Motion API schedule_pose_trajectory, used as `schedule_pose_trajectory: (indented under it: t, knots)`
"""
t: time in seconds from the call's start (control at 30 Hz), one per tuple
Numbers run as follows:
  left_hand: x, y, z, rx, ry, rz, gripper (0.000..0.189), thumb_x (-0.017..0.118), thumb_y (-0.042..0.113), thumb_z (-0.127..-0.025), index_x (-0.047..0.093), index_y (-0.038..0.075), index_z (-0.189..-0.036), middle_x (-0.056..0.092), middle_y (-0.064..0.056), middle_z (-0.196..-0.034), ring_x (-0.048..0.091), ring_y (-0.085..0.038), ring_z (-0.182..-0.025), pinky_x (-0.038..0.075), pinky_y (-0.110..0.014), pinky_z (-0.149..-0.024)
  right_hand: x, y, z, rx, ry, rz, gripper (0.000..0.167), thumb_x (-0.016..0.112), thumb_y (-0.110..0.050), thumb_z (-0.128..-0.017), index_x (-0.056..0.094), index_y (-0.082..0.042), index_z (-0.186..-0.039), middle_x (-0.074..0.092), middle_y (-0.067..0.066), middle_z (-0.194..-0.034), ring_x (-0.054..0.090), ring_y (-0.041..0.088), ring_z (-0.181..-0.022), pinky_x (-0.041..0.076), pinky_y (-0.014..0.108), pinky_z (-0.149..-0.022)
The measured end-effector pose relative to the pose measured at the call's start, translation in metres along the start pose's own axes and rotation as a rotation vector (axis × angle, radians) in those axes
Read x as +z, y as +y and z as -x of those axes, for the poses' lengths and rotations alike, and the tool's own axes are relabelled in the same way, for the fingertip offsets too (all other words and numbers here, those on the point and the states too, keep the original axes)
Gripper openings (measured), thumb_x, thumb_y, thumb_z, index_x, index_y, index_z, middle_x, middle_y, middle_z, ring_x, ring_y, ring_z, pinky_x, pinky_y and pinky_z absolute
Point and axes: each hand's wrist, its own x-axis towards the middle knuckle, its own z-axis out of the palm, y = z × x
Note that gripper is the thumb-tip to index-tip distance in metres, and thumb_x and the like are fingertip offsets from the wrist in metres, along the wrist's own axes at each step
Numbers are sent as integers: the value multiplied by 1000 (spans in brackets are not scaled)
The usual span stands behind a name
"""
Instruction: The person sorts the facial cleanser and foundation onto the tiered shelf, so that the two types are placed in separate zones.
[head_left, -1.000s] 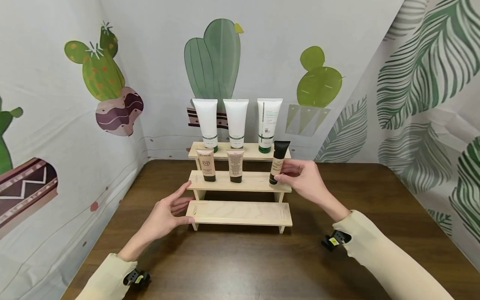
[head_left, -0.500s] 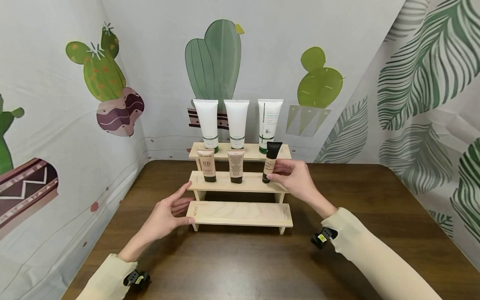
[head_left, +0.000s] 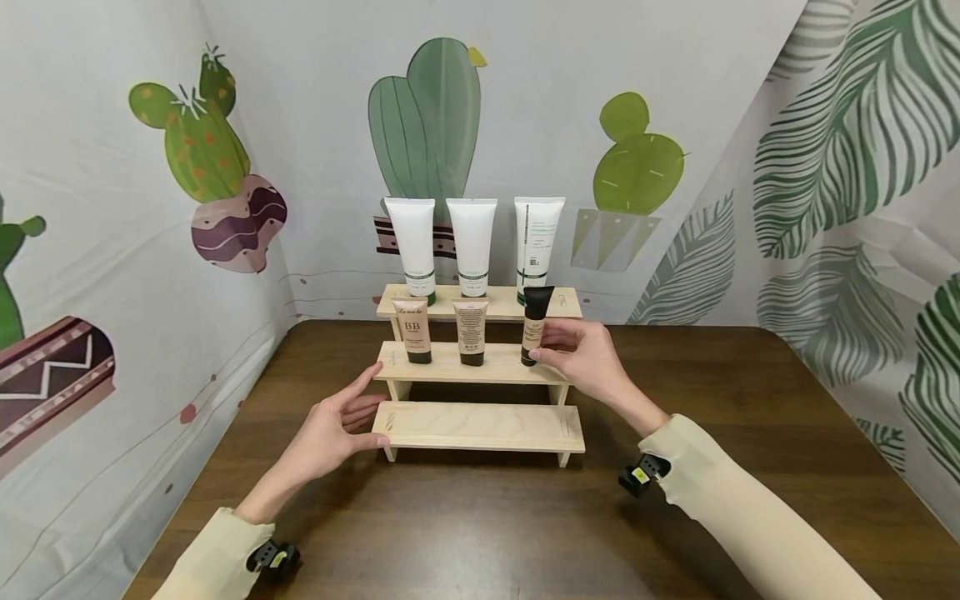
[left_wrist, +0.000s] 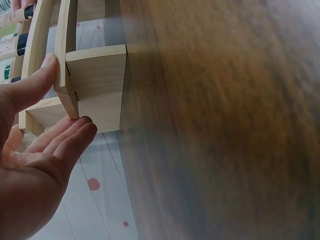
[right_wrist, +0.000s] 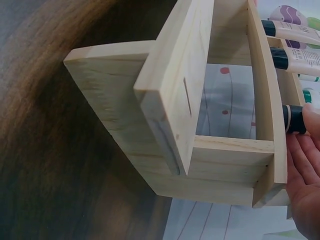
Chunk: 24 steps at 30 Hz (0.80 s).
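Note:
A three-step wooden display stand (head_left: 477, 421) stands on the table. My left hand (head_left: 330, 429) holds its left end, thumb on the lowest step and fingers against the end, with the index finger touching the middle step; the left wrist view shows the thumb and fingers (left_wrist: 72, 137) at the board's corner. With thumb and fingers, my right hand (head_left: 588, 358) pinches a slim beige cosmetic tube with black ends (head_left: 533, 329) upright at the right of the middle step. To its left stand a BB cream tube (head_left: 413, 329) and another beige tube (head_left: 471, 329).
White tubes with green caps stand along the top step: one at left (head_left: 412, 242), one in the middle (head_left: 472, 242) and one at right (head_left: 537, 233). The brown wooden table (head_left: 465, 525) extends around the stand. Behind hangs a cactus-printed cloth (head_left: 525, 100).
My right hand has moved left along the middle step with the slim tube, nearer the other beige tubes; the tube has tilted slightly and straightened. My left hand has stayed in place.

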Motion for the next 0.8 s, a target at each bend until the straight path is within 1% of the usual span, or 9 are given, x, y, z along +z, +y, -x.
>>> schedule_pose_trajectory:
  t: [0.23, 0.37, 0.47, 0.57, 0.63, 0.67, 0.7, 0.77, 0.8]
  knots:
    - [1, -1, -1, 2, -1, -5, 108, 91, -5, -78, 35, 24, -167, 65, -28, -135, 65, -38, -125, 56, -44, -102, 1, 2, -1, 8, 1, -8, 38, 87, 2, -85, 75, 6, -121, 78, 18, -103, 76, 32, -95, 62, 21, -77]
    - [2, -2, -2, 0, -3, -5, 108, 91, -4, -79, 35, 24, -167, 64, -30, -136, 65, -38, -125, 56, -45, -102, -1, 2, 1, 11, 3, -18, 39, 88, 2, -84, 75, 6, -121, 77, 19, -106, 76, 33, -97, 62, 22, -80]
    - [2, -2, -2, -2, -4, -6, 108, 91, -3, -79, 35, 24, -167, 63, -30, -137, 65, -38, -126, 55, -45, -102, -6, 0, 4, -9, 15, -26, 40, 87, 2, -85, 74, 6, -123, 77, 19, -109, 76, 33, -98, 62, 24, -82]
    - [2, -3, -2, 4, -3, -15, 108, 92, -2, -79, 35, 24, -167, 63, -30, -137, 65, -38, -126, 56, -45, -102, -16, -1, 12, -51, 53, 4, 41, 86, 1, -86, 74, 4, -125, 77, 18, -110, 76, 33, -96, 62, 24, -83]
    - [-1, -3, -1, 16, -14, -28, 108, 92, 1, -80, 33, 25, -167, 62, -29, -139, 64, -39, -127, 55, -47, -102, -26, -2, 21, -70, 85, 57, 39, 86, -1, -88, 75, 1, -126, 77, 17, -110, 76, 33, -94, 62, 23, -81]
    - [-3, -4, -1, 23, -19, -42, 108, 92, 3, -81, 32, 26, -168, 62, -28, -139, 63, -39, -127, 55, -48, -103, -32, -2, 26, -76, 98, 102, 39, 86, -4, -89, 75, 0, -126, 77, 15, -111, 76, 32, -94, 62, 25, -81]
    - [-6, -5, 0, 32, -24, -63, 108, 92, 6, -82, 30, 27, -168, 62, -28, -140, 63, -40, -128, 54, -49, -104, -40, -1, 31, -80, 101, 163, 41, 86, -7, -89, 74, -1, -128, 77, 15, -114, 75, 32, -97, 61, 27, -85]
    - [-15, -7, 1, 59, -21, -135, 105, 90, 13, -86, 28, 30, -169, 61, -26, -143, 62, -41, -128, 53, -53, -105, -56, 1, 44, -74, 75, 336, 48, 85, -18, -92, 71, -5, -135, 72, 15, -127, 70, 36, -112, 59, 40, -95]
    - [-21, -8, 2, 72, -10, -182, 102, 89, 17, -88, 27, 31, -169, 60, -25, -144, 70, -40, -115, 52, -55, -105, -64, 2, 50, -68, 54, 439, 53, 85, -25, -92, 68, -7, -139, 68, 15, -135, 66, 38, -120, 57, 48, -99]
